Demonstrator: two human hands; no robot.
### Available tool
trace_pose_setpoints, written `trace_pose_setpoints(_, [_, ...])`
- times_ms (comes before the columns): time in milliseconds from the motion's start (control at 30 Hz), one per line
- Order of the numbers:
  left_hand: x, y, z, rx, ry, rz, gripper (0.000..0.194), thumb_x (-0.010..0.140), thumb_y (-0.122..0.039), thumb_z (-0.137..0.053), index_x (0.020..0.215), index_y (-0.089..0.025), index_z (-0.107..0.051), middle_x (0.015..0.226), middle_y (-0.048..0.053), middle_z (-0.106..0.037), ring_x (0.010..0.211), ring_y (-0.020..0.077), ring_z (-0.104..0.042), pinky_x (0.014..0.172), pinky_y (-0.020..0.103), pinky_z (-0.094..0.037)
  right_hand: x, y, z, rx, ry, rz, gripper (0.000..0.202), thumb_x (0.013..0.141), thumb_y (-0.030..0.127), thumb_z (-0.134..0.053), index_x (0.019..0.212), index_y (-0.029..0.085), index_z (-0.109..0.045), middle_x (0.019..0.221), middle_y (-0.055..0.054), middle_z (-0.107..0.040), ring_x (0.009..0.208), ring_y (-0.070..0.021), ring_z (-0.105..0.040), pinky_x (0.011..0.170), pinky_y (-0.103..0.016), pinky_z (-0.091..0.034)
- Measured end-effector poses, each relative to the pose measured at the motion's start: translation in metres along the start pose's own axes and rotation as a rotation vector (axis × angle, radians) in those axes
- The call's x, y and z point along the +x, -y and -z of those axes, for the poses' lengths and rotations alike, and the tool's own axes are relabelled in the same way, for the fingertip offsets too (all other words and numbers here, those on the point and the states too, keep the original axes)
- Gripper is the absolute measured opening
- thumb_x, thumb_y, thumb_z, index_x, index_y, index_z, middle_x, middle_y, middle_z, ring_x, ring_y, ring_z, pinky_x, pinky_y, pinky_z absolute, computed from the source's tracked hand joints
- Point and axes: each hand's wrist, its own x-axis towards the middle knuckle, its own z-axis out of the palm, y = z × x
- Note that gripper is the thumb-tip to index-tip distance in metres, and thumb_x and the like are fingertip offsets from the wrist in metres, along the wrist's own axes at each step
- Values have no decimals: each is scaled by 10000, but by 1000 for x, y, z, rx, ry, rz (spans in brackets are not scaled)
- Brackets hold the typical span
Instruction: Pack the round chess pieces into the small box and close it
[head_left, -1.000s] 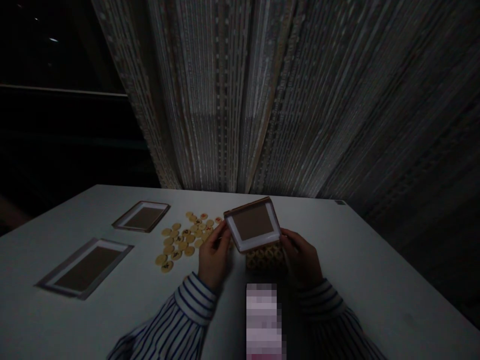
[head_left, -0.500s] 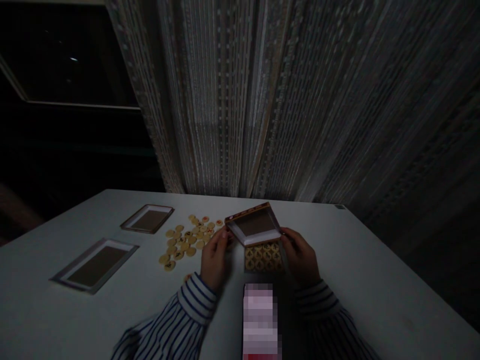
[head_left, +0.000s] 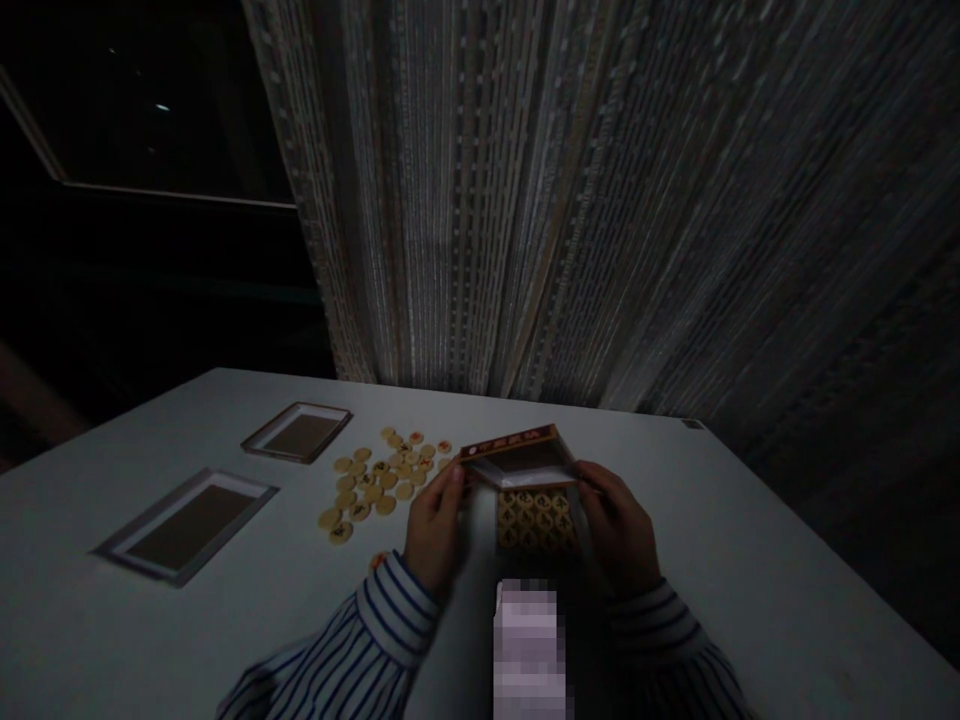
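Between my two hands is a brown box lid (head_left: 517, 440) with light lettering on its edge, tilted with its hollow side towards me. My left hand (head_left: 436, 520) grips its left end and my right hand (head_left: 616, 522) its right end. Right under the lid's near edge sits a box (head_left: 537, 550) packed with rows of round Chinese chess pieces (head_left: 536, 518) marked in black. The lid hides the far part of that box. More round pieces (head_left: 373, 492) lie loose to the left of my left hand, some plain side up, some with red or black characters.
Two shallow open trays lie on the white table (head_left: 750, 600): a grey one (head_left: 174, 580) at left and a brown-rimmed one (head_left: 255, 455) behind it. A pixelated object (head_left: 529, 650) is near me. A string curtain (head_left: 480, 200) hangs behind the table.
The lid has tipped lower and flatter over the box of pieces, so more of its lettered edge shows. Both hands have come down slightly with it. The whole view has shifted a little.
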Motion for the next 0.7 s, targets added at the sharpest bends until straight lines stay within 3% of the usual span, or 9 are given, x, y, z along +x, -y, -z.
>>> trace_pose_setpoints(133, [0,3,1,6,-8,66,501,730,-556,-514,929,-125,-677,788,72,-683,762,199,-610,751,313,-473,0,-2,0,-45,-40,45,204,801,245,-498,955,207,-626,985,-82,-638,935,-193,-588,818,-390,-502])
trace_pose_setpoints(200, [0,4,2,10,1,88,503,717,-561,-528,905,-120,-680,745,61,-674,729,190,-604,716,302,-476,0,-2,0,-57,-61,54,201,800,234,-501,953,209,-628,981,-82,-637,932,-191,-589,817,-390,-502])
trace_pose_setpoints(500, [1,1,4,-75,-52,165,500,618,-543,-634,893,-129,-687,901,88,-684,861,222,-611,760,334,-497,-2,0,0,39,-43,6,204,780,230,-533,954,215,-639,1023,-68,-649,975,-191,-591,857,-391,-493])
trace_pose_setpoints(700, [1,2,4,-126,-8,165,505,649,-514,-628,994,-147,-660,1057,103,-651,1053,256,-551,906,389,-441,-2,7,-1,177,-62,-101,190,766,250,-541,912,209,-655,1033,-67,-655,990,-200,-591,883,-413,-478])
